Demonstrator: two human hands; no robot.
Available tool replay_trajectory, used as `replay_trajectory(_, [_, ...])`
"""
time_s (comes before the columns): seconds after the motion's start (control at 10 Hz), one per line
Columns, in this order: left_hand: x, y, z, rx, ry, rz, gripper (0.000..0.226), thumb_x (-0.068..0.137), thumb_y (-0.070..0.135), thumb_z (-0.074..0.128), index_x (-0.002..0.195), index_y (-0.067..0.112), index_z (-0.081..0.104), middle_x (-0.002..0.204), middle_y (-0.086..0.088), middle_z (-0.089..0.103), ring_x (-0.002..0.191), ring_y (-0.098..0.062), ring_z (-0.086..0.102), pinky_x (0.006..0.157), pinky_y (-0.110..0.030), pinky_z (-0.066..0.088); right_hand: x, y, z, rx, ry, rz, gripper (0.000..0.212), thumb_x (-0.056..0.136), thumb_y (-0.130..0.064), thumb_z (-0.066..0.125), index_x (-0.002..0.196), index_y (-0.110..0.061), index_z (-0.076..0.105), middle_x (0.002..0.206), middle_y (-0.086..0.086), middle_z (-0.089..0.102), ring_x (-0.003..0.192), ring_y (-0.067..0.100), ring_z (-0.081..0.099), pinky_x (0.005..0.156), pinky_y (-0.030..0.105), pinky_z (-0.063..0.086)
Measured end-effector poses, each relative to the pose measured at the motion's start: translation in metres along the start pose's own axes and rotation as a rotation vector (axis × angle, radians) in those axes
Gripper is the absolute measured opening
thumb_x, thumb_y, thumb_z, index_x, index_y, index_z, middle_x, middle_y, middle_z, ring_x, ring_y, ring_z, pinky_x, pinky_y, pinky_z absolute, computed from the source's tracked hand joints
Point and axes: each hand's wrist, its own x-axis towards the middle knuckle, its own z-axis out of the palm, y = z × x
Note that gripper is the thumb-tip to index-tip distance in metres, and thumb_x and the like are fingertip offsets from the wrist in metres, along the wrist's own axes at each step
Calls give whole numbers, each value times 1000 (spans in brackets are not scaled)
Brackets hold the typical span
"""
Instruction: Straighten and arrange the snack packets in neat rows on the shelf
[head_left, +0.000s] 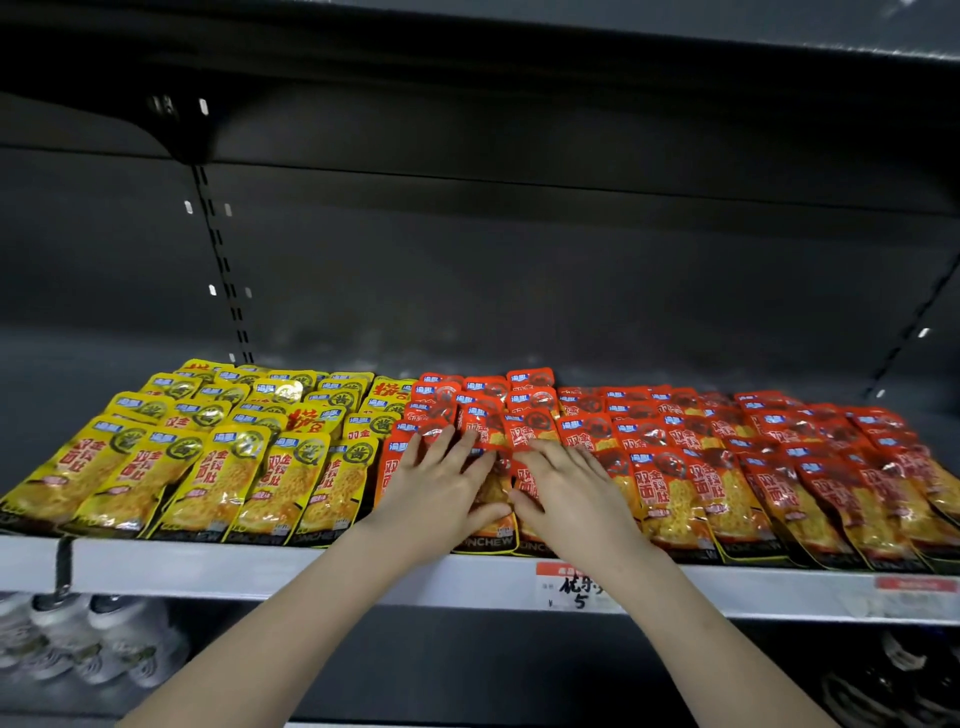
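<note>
- Currently, both your hands lie flat on the red packets (727, 467) near the middle of the shelf (260, 566). The left hand (441, 478) and right hand (566, 488) sit side by side, fingers straight and spread wide, gripping nothing.
- The front red packet (493, 499) shows in the gap between your palms, with a thumb on either side. This placement appears to bracket it so it can be squared against its neighbours.
- Red packets fill the shelf from 12 o'clock of your hands round to 3 o'clock, overlapped like shingles. Those toward 3 o'clock lie askew and probably need alignment.
- Yellow packets (208, 467) at 9 o'clock lie in more even rows, their front edges at the shelf rail.
- Flat palms likely suit the glossy film: pressing down should let you slide several packets together without creasing them.
- A price tag (576, 587) is fixed to the rail at 6 o'clock of the right hand.
</note>
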Motion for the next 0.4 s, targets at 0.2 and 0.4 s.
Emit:
replay_trajectory(0.2, [-3,-3,-6,-17,26,-1,80,82,69,11,148,25,16,158,-1,10,147,-24,0,117,-48,6,-1,-2,-8,16,10,18,46,97,-41,40,139,-23,42,145,-5,40,134,13,36,115,32,21])
replay_trajectory(0.4, [-21,-16,-29,-90,190,-32,56,95,54,25,145,28,26,156,5,20,146,-16,10,116,-41,16,-9,-12,-35,114,128,117,40,96,-38,43,133,-24,48,137,-6,48,120,14,50,99,33,43])
